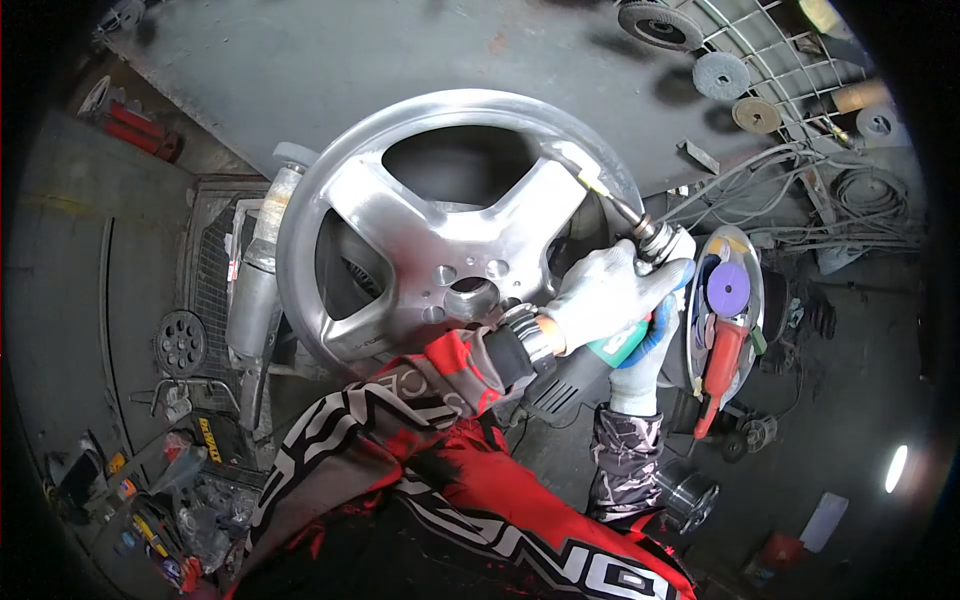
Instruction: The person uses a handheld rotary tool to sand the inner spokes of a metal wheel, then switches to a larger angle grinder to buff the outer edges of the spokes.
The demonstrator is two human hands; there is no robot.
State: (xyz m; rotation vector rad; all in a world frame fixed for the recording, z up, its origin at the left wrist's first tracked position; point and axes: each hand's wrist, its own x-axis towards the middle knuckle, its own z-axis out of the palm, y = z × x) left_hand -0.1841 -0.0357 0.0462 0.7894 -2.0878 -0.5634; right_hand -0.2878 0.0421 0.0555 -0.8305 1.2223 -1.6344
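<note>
A silver alloy wheel rim (470,215) with broad spokes fills the middle of the view. My left hand (605,295), in a white glove, reaches across from the left and is closed on the front of a green and grey power tool (620,345). My right hand (648,360), in a white and blue glove, wraps round the tool's body from the right. The tool's shaft (625,210) points up and left, its tip (570,158) at the upper right spoke, close to the rim's edge. Some fingers are hidden behind the tool.
Right of the wheel, a round tray (748,370) holds a purple disc (728,289) and a red tool (722,375). Abrasive wheels (721,75) hang on a wire rack at the upper right. A metal cylinder (252,300) stands at the left, above a cluttered box.
</note>
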